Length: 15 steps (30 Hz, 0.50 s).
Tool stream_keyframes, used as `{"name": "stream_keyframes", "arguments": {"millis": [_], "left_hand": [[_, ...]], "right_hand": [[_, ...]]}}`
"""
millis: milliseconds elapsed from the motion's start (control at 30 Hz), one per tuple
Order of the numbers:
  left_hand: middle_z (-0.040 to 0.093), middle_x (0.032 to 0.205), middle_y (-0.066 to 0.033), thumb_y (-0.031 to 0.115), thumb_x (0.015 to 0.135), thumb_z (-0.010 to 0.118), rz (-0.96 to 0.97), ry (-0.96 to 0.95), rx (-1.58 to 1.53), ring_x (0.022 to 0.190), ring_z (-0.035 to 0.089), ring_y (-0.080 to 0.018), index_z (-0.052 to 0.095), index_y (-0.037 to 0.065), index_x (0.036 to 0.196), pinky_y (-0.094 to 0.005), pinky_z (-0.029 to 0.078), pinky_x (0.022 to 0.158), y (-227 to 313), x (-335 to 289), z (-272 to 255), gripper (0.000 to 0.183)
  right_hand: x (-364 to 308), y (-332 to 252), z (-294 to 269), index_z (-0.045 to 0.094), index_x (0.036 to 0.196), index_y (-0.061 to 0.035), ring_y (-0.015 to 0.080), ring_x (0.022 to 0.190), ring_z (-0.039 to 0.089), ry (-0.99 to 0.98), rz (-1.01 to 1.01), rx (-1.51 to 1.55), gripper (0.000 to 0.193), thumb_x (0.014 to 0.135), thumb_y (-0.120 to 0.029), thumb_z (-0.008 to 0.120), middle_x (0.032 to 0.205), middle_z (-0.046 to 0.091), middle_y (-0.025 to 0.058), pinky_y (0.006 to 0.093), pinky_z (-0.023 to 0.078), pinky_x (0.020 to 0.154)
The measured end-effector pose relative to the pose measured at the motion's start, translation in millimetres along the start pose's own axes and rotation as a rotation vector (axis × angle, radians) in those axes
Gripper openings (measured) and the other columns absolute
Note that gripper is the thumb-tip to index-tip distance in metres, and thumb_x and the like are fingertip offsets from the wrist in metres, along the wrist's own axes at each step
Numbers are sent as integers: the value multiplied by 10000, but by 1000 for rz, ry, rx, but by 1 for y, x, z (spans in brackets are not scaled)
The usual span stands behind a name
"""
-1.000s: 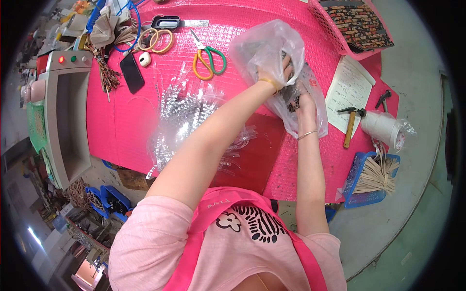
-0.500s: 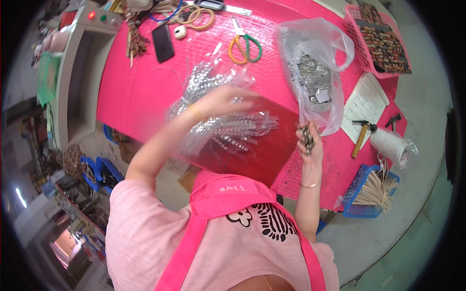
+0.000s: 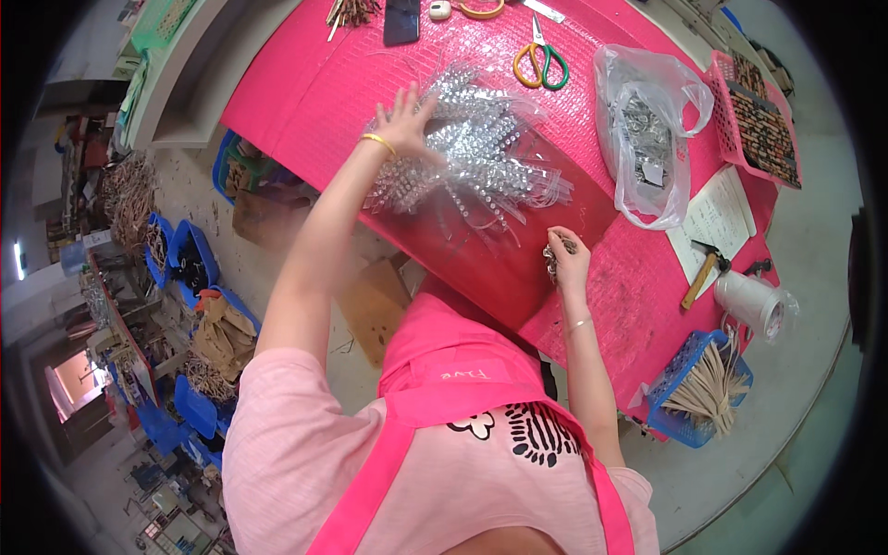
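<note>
A bundle of clear strips studded with silver rhinestone-like dots (image 3: 486,143) lies fanned out on a dark red sheet (image 3: 499,277). My left hand (image 3: 403,128) is at the left side of the bundle, fingers spread and nothing held. At the right edge of the sheet, my right hand (image 3: 572,266) is closed around a small clump of metal pieces (image 3: 552,263), which look like little buckles. Up and to the right, a translucent plastic bag (image 3: 638,199) holds many silvery metal pieces.
Scissors (image 3: 541,69) and a phone (image 3: 401,22) lie on the pink table (image 3: 296,102). On the right are a pink basket (image 3: 731,134), a written sheet (image 3: 717,217), a hammer (image 3: 700,277), a white spool (image 3: 745,303) and a blue basket of beige strips (image 3: 689,421).
My left hand has moved from over the strips to their left side, fingers now spread. My right hand, with the metal pieces, has come away from the bag. The view has shifted.
</note>
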<state>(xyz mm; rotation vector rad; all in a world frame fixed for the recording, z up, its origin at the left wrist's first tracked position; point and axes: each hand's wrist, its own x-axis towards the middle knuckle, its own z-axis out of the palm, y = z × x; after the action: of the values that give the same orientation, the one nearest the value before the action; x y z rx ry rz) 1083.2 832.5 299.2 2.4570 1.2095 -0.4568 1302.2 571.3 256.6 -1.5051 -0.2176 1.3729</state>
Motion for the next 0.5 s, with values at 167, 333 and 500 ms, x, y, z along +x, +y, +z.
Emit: {"name": "stream_keyframes", "arguments": {"millis": [167, 333, 500], "left_hand": [[204, 1338, -223, 606, 397, 719, -182, -3, -207, 1256, 175, -350, 14, 200, 1361, -528, 131, 991, -17, 19, 3, 1261], [393, 1237, -230, 544, 425, 744, -298, 26, -331, 1152, 373, -358, 56, 137, 1355, -488, 264, 947, -19, 7, 5, 1226], [298, 1298, -250, 527, 461, 742, -46, -138, -849, 1228, 245, -395, 121, 44, 1340, -479, 181, 1007, -76, 29, 26, 1180]], "right_hand": [[17, 18, 19, 584, 879, -78, 204, 712, 547, 400, -730, -1025, 143, 741, -105, 603, 873, 503, 80, 301, 469, 596], [1, 17, 51, 557, 1020, -154, 285, 972, 462, 530, -519, -1246, 324, 711, -215, 630, 1071, 469, 96, 381, 440, 749], [-35, -11, 88, 515, 1149, -178, 389, 1072, 335, 512, -524, -1242, 448, 712, -177, 618, 1226, 377, 134, 448, 327, 895]]}}
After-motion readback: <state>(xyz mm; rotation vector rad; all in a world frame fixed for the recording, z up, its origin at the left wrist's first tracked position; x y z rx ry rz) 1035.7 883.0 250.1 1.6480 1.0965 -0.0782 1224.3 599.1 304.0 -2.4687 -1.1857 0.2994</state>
